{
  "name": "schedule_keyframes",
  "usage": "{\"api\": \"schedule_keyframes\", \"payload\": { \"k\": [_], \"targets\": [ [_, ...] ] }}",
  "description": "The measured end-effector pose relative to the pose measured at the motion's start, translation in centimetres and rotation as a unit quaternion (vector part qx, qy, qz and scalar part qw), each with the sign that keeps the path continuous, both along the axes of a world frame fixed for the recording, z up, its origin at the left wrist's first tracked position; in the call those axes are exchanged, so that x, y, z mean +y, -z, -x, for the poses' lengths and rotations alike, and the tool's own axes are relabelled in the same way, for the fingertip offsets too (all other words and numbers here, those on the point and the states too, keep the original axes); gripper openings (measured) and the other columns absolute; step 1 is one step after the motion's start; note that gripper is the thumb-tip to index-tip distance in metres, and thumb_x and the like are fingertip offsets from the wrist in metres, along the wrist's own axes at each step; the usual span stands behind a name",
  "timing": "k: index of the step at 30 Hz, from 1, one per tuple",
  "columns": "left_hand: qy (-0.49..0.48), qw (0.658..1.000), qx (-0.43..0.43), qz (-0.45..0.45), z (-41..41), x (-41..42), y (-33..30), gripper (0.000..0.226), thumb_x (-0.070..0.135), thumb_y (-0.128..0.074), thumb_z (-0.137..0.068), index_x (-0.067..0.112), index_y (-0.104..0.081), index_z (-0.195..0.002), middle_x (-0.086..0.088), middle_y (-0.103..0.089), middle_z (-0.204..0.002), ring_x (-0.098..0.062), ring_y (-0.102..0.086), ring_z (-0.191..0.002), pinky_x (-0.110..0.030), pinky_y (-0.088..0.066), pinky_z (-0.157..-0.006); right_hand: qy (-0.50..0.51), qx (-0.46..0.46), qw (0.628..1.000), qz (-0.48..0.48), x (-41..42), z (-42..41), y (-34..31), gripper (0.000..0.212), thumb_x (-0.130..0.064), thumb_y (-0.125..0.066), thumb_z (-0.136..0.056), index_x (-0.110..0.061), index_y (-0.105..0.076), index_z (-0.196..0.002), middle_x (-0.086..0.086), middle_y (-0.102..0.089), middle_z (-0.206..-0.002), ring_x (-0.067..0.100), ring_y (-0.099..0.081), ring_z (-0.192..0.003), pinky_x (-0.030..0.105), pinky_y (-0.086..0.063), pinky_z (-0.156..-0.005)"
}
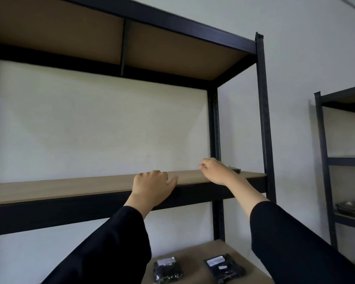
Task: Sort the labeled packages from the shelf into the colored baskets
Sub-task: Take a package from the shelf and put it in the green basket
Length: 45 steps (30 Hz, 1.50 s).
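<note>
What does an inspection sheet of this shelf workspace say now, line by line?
Surface: middle shelf board, mostly bare wood.
Job's things: two labeled packages on the lower shelf; a dark item behind the right hand, unclear.
Clutter: nothing seen.
Hands: left hand rests on the shelf edge; right hand over the board, fingers curled, grip unclear.
Cables: nothing seen.
Surroundings: white wall; second rack holding a black tray.

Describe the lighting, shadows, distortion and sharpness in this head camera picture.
Head view: soft, dim, even light with no glare; the underside of the upper shelf board lies in shadow, and faint shadows fan over the wall behind. Wide-angle distortion bends the right front post and slants the middle shelf. The left hand and right hand look slightly soft; the labels on the two packages below are unreadable.
</note>
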<state>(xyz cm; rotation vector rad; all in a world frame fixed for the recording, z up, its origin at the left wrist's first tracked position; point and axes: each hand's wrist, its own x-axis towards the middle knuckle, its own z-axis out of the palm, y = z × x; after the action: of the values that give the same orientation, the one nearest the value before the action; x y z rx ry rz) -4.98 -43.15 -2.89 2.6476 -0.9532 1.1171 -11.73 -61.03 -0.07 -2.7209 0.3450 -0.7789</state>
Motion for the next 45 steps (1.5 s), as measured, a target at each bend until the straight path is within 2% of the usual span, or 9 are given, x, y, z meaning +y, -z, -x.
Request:
{"api": "schedule_keyframes", "payload": {
  "k": [5,8,11,14,18,25,29,35,45],
  "targets": [
    [-0.014,0.993,-0.099,0.065,-0.6,-0.8,1.1,0.052,0.055,-0.025,-0.093,0.023,-0.065,-0.084,0.003,-0.069,-0.082,-0.021,-0.066,-0.078,-0.027,-0.038,-0.059,0.037,0.025,0.999,-0.004,-5.5,-1.9,0.5,0.042,-0.020,-0.042,-0.096,-0.008,-0.041,-0.136,0.014,-0.034,-0.142,0.027,-0.031,-0.133,0.037,-0.029,-0.110],
    [-0.025,0.987,-0.134,0.088,-0.8,-1.0,1.5,0.057,0.055,-0.026,-0.083,0.021,-0.058,-0.051,0.003,-0.052,-0.039,-0.019,-0.054,-0.036,-0.017,-0.013,-0.040,0.064,0.047,0.997,-0.010,-7.8,-3.5,0.5,0.045,-0.025,-0.046,-0.093,-0.012,-0.041,-0.136,0.014,-0.033,-0.142,0.029,-0.025,-0.135,0.041,-0.027,-0.111],
    [-0.023,0.982,-0.151,0.110,-1.7,-1.4,1.7,0.050,0.056,-0.033,-0.077,0.025,-0.056,-0.046,0.004,-0.045,-0.030,-0.018,-0.048,-0.027,-0.013,-0.007,-0.042,0.114,0.119,0.986,-0.017,-8.4,-4.6,0.2,0.055,-0.033,-0.047,-0.090,-0.019,-0.032,-0.141,0.014,-0.017,-0.152,0.040,-0.005,-0.142,0.052,-0.018,-0.113],
    [-0.038,0.985,-0.139,0.096,-1.6,-1.4,1.7,0.050,0.059,-0.032,-0.080,0.026,-0.060,-0.055,0.003,-0.054,-0.038,-0.018,-0.057,-0.038,-0.018,-0.016,-0.040,0.145,0.182,0.973,-0.002,-8.3,-5.4,-0.1,0.055,-0.037,-0.040,-0.089,-0.021,-0.033,-0.141,0.013,-0.019,-0.151,0.039,-0.023,-0.136,0.050,-0.027,-0.110],
    [-0.042,0.981,-0.145,0.120,-1.2,-1.4,1.7,0.052,0.060,-0.029,-0.081,0.027,-0.063,-0.060,0.003,-0.058,-0.043,-0.019,-0.060,-0.045,-0.021,-0.017,-0.041,0.147,0.227,0.962,0.041,-6.8,-5.4,-0.3,0.056,-0.036,-0.032,-0.087,-0.027,-0.034,-0.142,0.011,-0.013,-0.152,0.042,-0.012,-0.137,0.052,-0.019,-0.111],
    [-0.041,0.983,-0.140,0.109,-1.4,-1.6,1.8,0.058,0.063,-0.014,-0.084,0.031,-0.061,-0.093,0.005,-0.070,-0.079,-0.017,-0.066,-0.079,-0.027,-0.034,-0.056,-0.110,0.270,0.947,0.133,0.5,-1.2,-2.9,0.043,-0.036,-0.029,-0.100,-0.040,-0.028,-0.143,0.001,-0.026,-0.152,0.023,-0.015,-0.142,0.037,-0.011,-0.113],
    [-0.029,0.989,-0.107,0.102,-1.6,-1.6,1.8,0.050,0.062,-0.019,-0.088,0.031,-0.055,-0.104,0.007,-0.070,-0.090,-0.017,-0.066,-0.086,-0.028,-0.043,-0.065,-0.227,0.176,0.958,0.005,1.0,-1.0,-4.2,0.045,-0.030,-0.032,-0.102,-0.030,-0.024,-0.146,-0.010,-0.019,-0.155,0.013,-0.022,-0.141,0.022,-0.016,-0.108],
    [-0.042,0.995,-0.066,0.070,-1.4,-1.4,1.4,0.046,0.060,-0.024,-0.091,0.032,-0.057,-0.106,0.009,-0.068,-0.098,-0.016,-0.063,-0.092,-0.028,-0.040,-0.065,0.048,0.143,0.989,0.005,-2.3,-6.7,-0.4,0.074,-0.064,-0.016,-0.091,-0.016,-0.026,-0.146,0.011,-0.026,-0.154,0.034,-0.022,-0.141,0.049,-0.020,-0.113],
    [-0.024,0.997,-0.041,0.058,-0.7,-1.0,1.0,0.042,0.056,-0.024,-0.092,0.030,-0.050,-0.112,0.004,-0.067,-0.094,-0.020,-0.061,-0.093,-0.029,-0.037,-0.066,-0.103,0.029,0.984,-0.144,-2.7,-5.3,0.3,0.071,-0.060,-0.033,-0.092,-0.008,-0.032,-0.139,0.006,-0.041,-0.142,0.020,-0.042,-0.126,0.032,-0.035,-0.096]
  ]
}}
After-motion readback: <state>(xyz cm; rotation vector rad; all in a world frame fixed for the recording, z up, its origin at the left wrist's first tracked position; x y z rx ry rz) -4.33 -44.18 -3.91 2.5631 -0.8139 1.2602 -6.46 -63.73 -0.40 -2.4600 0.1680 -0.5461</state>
